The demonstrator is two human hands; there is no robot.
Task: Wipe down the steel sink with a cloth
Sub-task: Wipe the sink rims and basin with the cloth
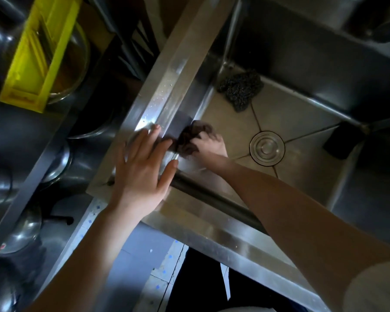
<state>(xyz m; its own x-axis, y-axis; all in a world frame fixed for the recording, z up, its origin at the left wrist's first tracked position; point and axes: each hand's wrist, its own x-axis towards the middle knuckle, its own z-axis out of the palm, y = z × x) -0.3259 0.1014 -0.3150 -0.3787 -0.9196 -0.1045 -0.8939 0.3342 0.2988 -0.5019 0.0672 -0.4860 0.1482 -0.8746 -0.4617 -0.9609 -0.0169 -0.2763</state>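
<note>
The steel sink (182, 70) fills the middle and right of the head view, its wet rim running diagonally. My left hand (144, 163) lies flat on that rim with fingers spread, holding nothing. My right hand (208, 146) is inside the basin against the left inner wall, shut on a dark brown cloth (190, 138) bunched just below the rim. The hand and cloth are blurred. The round drain (267, 148) sits in the basin floor to the right of my right hand.
A steel wool scrubber (240, 88) lies in the basin's far left corner. A black sponge (341, 141) sits at the right wall. Left of the sink are a yellow plastic rack (35, 61), a glass bowl (81, 52) and several steel pots.
</note>
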